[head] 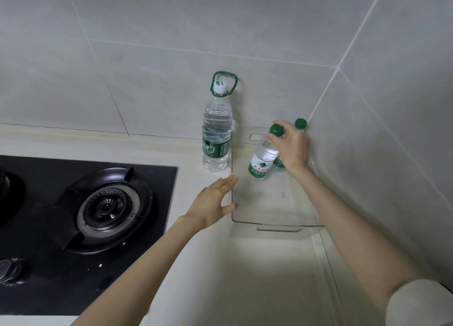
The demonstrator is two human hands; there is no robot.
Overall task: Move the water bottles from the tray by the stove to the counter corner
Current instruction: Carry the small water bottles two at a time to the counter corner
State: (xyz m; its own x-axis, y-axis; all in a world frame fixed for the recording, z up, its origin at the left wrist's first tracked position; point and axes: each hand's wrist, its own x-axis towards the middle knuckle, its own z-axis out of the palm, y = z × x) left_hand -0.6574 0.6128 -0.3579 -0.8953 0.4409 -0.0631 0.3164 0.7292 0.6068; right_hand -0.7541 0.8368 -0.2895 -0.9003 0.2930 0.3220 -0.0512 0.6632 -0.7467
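Note:
A clear plastic tray [269, 224] lies on the pale counter in the wall corner, right of the stove. My right hand [293, 145] grips the neck of a small green-capped water bottle [261, 160], which tilts to the left over the tray. A second small bottle with a green cap [300, 123] stands behind that hand, mostly hidden. A tall bottle [217, 132] with a white cap and green carry loop stands upright on the counter just left of the tray. My left hand [214, 203] is open, its fingers spread at the tray's left edge.
A black gas hob [105, 208] with a round burner fills the left side. Tiled walls meet in a corner [316, 110] behind the tray. Pale counter [232, 276] stretches toward me between my forearms.

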